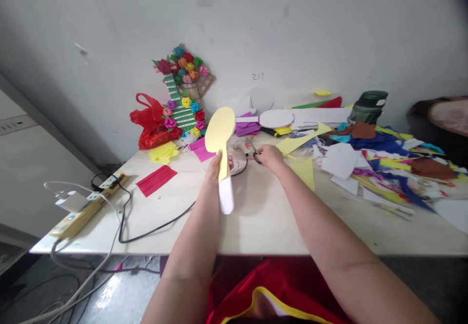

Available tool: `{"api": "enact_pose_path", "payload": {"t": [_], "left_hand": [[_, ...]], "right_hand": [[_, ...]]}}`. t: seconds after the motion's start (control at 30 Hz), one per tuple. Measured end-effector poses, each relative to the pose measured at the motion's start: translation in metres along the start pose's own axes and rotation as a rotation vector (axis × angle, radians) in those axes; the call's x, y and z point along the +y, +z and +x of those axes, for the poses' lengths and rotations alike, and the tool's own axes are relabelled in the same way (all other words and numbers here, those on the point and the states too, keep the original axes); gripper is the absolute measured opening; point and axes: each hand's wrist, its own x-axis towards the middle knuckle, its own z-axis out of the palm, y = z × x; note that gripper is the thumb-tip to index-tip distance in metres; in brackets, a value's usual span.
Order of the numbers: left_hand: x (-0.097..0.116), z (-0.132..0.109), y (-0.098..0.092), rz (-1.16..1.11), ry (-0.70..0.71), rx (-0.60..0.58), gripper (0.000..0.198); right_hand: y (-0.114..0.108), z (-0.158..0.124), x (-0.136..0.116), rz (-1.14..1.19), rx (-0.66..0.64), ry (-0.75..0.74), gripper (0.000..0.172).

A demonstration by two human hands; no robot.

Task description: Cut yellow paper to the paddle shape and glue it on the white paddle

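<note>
My left hand (215,168) is closed round the handle of a paddle-shaped cutout (220,131), held upright above the table. Yellow paper covers its round head and upper handle, while the lower handle is white. To its right, my right hand (269,156) is closed on a pair of scissors (256,152), blades pointing up and left. Beside that hand lie pieces of yellow paper (303,141), with ragged cut edges. Behind, a white paddle shape (277,118) with a purple rim lies on the table. A cable and part of a device are half hidden between my hands.
A power strip (91,204) with a charger and trailing cables lies at the left edge. Red paper (156,180) lies nearby. Paper flower crafts (183,99) and a red plastic bag (148,121) stand at the wall. Paper scraps (387,158) and a dark green bottle (368,106) occupy the right.
</note>
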Motion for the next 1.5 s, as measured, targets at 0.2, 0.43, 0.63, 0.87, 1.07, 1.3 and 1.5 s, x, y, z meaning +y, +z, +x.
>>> {"api": "enact_pose_path", "payload": {"t": [0.2, 0.43, 0.63, 0.87, 1.07, 1.3, 1.5], "left_hand": [[0.002, -0.012, 0.006, -0.110, -0.030, -0.104, 0.032], [0.002, -0.005, -0.005, -0.033, 0.044, -0.027, 0.046], [-0.006, 0.001, -0.016, -0.003, 0.114, -0.052, 0.061], [-0.007, 0.000, -0.007, -0.081, 0.104, -0.032, 0.070], [-0.006, -0.004, -0.005, -0.101, 0.113, -0.066, 0.063], [-0.008, -0.006, -0.006, -0.120, 0.132, -0.098, 0.049], [-0.008, -0.006, -0.003, -0.123, 0.103, -0.112, 0.045]], "right_hand": [[-0.002, -0.001, 0.005, -0.245, -0.060, 0.053, 0.049], [0.000, 0.001, 0.006, -0.265, -0.097, 0.103, 0.054], [0.006, 0.005, 0.008, -0.279, -0.085, 0.121, 0.050], [0.011, 0.006, 0.008, -0.297, -0.069, 0.120, 0.047], [0.011, 0.003, 0.007, -0.330, -0.061, 0.107, 0.042], [0.009, 0.002, 0.004, -0.339, -0.078, 0.119, 0.042], [0.010, 0.002, 0.005, -0.328, -0.073, 0.120, 0.044]]}}
